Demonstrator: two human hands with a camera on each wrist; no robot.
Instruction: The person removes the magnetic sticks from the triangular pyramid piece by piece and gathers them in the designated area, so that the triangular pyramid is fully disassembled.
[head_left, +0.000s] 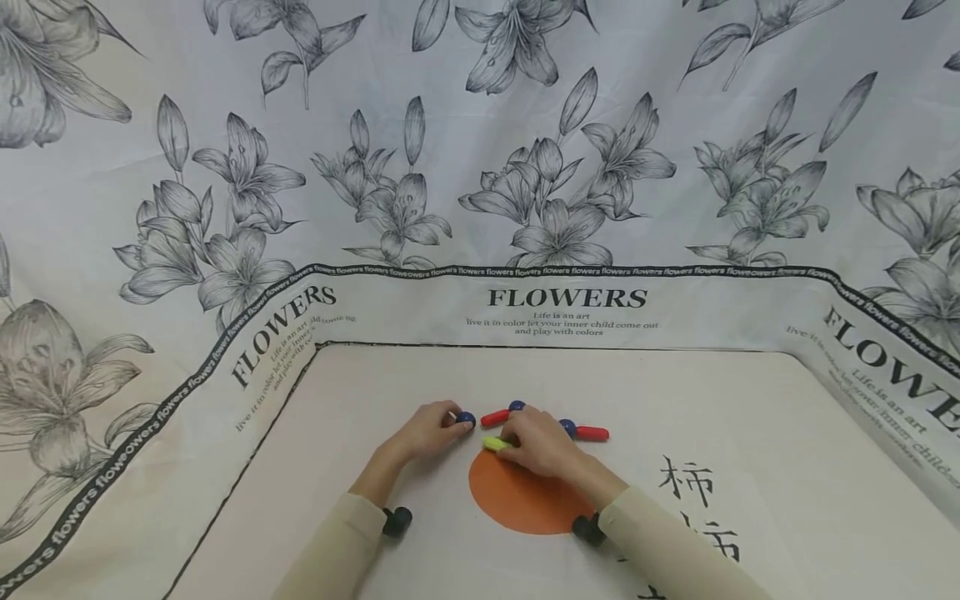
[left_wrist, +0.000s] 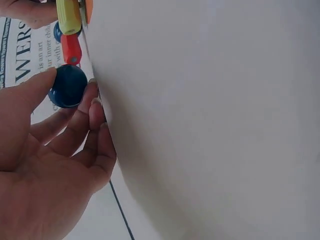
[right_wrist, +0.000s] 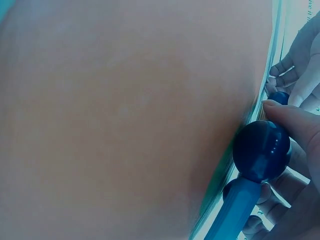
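Note:
My left hand [head_left: 429, 432] pinches a dark blue ball [left_wrist: 68, 86] between thumb and fingers, low over the cloth. Just right of it, my right hand [head_left: 542, 442] holds a short yellow-green stick [head_left: 495, 443] at the upper edge of an orange disc [head_left: 517, 500]. Beyond the right hand lies a red stick [head_left: 495, 418], a blue ball [head_left: 517, 407] near its end. Another red stick [head_left: 592, 433] with a blue ball [head_left: 567, 428] at its end lies to the right, that ball partly hidden by the hand. In the bluish right wrist view, a ball [right_wrist: 262, 150] on a stick appears beside the right thumb.
Black handwritten characters [head_left: 686, 479] mark the white tabletop cloth [head_left: 405, 371] right of the disc. Behind and at both sides rises a flower-printed curtain [head_left: 390, 308] with lettering. A dark wrist device [head_left: 397, 521] sits at the left sleeve, another [head_left: 588, 529] at the right.

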